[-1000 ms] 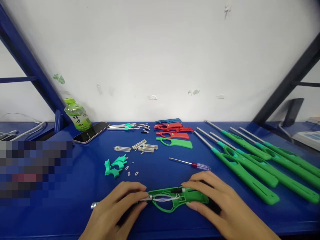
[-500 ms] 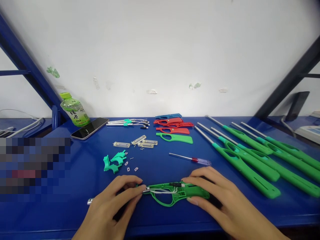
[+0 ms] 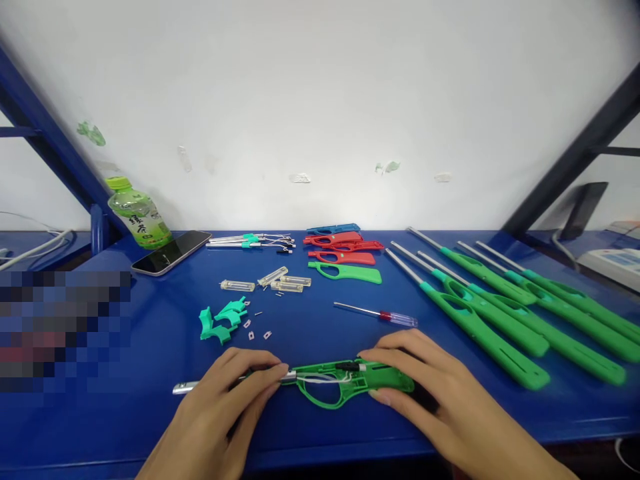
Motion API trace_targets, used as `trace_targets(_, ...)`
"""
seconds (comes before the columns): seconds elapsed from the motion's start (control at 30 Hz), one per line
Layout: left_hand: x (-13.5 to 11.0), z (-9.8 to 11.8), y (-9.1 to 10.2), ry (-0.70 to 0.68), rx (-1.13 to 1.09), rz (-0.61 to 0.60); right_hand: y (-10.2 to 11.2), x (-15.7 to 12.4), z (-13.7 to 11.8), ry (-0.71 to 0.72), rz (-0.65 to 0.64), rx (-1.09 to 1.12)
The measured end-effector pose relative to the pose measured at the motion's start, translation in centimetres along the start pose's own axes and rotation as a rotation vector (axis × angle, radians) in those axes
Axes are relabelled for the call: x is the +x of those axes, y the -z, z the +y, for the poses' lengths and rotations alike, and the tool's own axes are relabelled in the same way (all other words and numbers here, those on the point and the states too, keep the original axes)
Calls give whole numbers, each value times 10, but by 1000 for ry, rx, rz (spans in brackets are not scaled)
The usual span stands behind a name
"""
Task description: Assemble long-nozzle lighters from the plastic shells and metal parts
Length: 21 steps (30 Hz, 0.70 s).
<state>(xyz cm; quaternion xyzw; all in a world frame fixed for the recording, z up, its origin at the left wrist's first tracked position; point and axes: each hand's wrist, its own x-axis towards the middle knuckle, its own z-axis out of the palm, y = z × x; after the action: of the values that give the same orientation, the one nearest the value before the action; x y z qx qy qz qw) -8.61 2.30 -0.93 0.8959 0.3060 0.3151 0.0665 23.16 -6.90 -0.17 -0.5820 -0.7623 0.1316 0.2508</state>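
An open green lighter handle half (image 3: pixel 327 393) lies on the blue table near its front edge, with white wires and a black igniter (image 3: pixel 347 367) inside it. My left hand (image 3: pixel 225 400) is closed on a metal lighter tube (image 3: pixel 186 387) at the handle's left end; the tube's tip sticks out to the left. My right hand (image 3: pixel 425 380) grips the handle's right end between thumb and fingers. Beyond the hands lie turquoise plastic trigger pieces (image 3: pixel 223 320), small metal parts (image 3: pixel 251 335) and a screwdriver (image 3: pixel 375 313) with a clear handle.
Several long green lighters (image 3: pixel 485 333) lie on the right. Red handle halves (image 3: pixel 345 257), a loose green half (image 3: pixel 345 272), clear fuel tanks (image 3: pixel 237 286) and wired tubes (image 3: pixel 250 241) lie farther back. A phone (image 3: pixel 173 253) and a bottle (image 3: pixel 140 213) are at back left.
The view has shifted slightly. More of the metal tube shows left of my left hand and at the handle's left end. Both hands keep their hold.
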Motion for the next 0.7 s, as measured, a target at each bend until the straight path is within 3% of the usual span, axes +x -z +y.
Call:
trace_targets(0.2,3,1,-2,-18,29,21,0,0,-1,15,0,-14)
trace_targets(0.4,15,11,1,-46,48,134,1,2,-2,37,2,11)
trace_targets(0.7,-1,1,-9,24,110,63,1,0,-1,31,-7,20)
